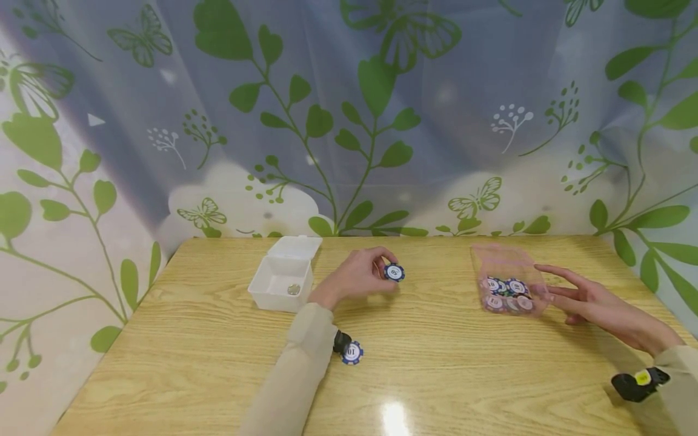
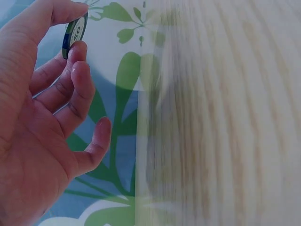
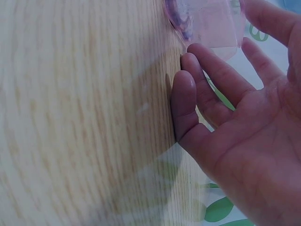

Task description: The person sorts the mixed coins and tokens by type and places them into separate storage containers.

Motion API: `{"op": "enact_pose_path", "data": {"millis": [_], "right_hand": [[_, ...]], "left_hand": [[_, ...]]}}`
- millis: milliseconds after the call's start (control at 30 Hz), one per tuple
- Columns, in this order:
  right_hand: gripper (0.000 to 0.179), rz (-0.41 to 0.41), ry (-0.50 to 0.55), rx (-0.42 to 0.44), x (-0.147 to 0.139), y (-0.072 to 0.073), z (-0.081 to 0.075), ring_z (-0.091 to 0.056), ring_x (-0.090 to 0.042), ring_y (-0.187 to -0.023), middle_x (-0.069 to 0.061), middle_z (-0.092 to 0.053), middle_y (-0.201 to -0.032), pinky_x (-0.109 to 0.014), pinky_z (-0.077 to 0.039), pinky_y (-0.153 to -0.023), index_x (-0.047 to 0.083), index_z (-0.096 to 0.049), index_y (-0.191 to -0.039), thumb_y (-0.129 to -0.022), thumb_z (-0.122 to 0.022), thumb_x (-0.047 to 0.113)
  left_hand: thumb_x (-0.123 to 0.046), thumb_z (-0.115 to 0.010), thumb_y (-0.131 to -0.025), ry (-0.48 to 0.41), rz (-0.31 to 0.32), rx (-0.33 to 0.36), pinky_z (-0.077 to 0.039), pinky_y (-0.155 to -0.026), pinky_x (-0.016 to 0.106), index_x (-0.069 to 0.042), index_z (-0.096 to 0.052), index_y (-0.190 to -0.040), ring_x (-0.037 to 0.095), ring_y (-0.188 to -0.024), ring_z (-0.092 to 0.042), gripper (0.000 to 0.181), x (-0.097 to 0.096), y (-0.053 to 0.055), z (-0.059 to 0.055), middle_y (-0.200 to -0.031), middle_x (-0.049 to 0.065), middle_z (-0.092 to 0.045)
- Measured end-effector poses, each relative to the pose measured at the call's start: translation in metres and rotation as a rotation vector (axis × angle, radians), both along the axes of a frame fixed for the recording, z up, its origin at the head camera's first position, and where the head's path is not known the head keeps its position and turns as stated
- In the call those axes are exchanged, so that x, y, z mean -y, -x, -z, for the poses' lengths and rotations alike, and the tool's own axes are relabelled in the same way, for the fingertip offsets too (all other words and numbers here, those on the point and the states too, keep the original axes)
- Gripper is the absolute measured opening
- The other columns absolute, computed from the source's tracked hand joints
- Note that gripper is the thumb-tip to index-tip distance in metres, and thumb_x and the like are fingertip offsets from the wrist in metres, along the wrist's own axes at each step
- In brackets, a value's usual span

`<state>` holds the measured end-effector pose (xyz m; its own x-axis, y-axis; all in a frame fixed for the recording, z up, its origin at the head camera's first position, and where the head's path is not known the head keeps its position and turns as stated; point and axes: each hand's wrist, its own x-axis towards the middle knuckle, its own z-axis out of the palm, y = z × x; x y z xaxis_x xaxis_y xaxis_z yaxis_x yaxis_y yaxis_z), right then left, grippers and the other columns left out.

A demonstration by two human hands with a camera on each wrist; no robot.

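Observation:
My left hand [image 1: 357, 275] pinches a dark blue and white poker chip [image 1: 394, 272] marked 50, between thumb and fingertips, above the table. In the left wrist view the chip [image 2: 76, 34] stands nearly edge-on, and the other fingers are loosely bent. My right hand [image 1: 597, 306] is at the right side of a see-through pink box [image 1: 537, 281], fingers extended and touching its wall. Several poker chips [image 1: 515, 287] marked 10 lie inside this box, its lid raised at the back. In the right wrist view only part of the pink box [image 3: 218, 28] shows beyond the fingers.
A white box [image 1: 278, 301] with its lid open stands left of my left hand, and a small coin-like disc [image 1: 293, 289] lies in it. Another chip [image 1: 351, 352] marked 10 lies on the wooden table [image 1: 436, 369] near my left wrist. A leaf-patterned curtain [image 1: 349, 121] hangs behind.

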<state>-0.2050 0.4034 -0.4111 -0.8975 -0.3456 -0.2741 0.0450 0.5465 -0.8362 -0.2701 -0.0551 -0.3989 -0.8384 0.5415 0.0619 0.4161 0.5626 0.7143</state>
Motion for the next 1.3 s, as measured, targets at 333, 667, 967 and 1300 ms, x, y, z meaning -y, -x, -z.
{"op": "enact_pose_path", "data": {"millis": [333, 667, 967, 1300], "right_hand": [[0.064, -0.012, 0.012, -0.019, -0.003, 0.000, 0.001, -0.055, -0.017, -0.079, -0.033, -0.032, -0.160, -0.035, -0.048, -0.068, 0.029, -0.007, -0.166, -0.112, -0.042, 0.027], [0.064, 0.010, -0.030, 0.019, -0.001, 0.001, -0.001, -0.043, -0.025, -0.070, -0.006, -0.051, -0.125, -0.035, -0.044, -0.067, 0.029, -0.006, -0.166, -0.112, -0.041, 0.033], [0.065, 0.004, -0.063, 0.020, -0.002, 0.000, -0.002, -0.056, -0.008, -0.103, -0.028, -0.036, -0.158, -0.033, -0.050, -0.075, 0.027, -0.002, -0.166, -0.112, -0.038, 0.036], [0.065, 0.005, -0.039, 0.004, -0.001, -0.001, 0.001, -0.054, -0.013, -0.090, -0.028, -0.032, -0.157, -0.034, -0.048, -0.071, 0.027, -0.005, -0.166, -0.112, -0.041, 0.034]], "left_hand": [[-0.023, -0.079, -0.082, -0.012, 0.024, -0.004, -0.049, -0.068, 0.021, -0.017, -0.065, -0.117, 0.008, -0.073, -0.059, 0.038, -0.009, -0.001, -0.001, -0.089, -0.002, -0.065], [-0.022, -0.080, -0.081, -0.009, 0.057, -0.001, -0.049, -0.068, 0.019, -0.018, -0.065, -0.115, 0.008, -0.075, -0.059, 0.036, -0.023, -0.003, 0.000, -0.090, -0.002, -0.064], [-0.023, -0.079, -0.082, -0.013, 0.087, 0.010, -0.048, -0.066, 0.018, -0.021, -0.064, -0.113, 0.007, -0.071, -0.058, 0.035, -0.035, -0.005, -0.001, -0.089, -0.004, -0.063], [-0.022, -0.078, -0.083, -0.034, 0.119, -0.009, -0.048, -0.066, 0.018, -0.021, -0.064, -0.114, 0.007, -0.073, -0.058, 0.034, -0.051, -0.008, -0.004, -0.089, -0.004, -0.063]]}}
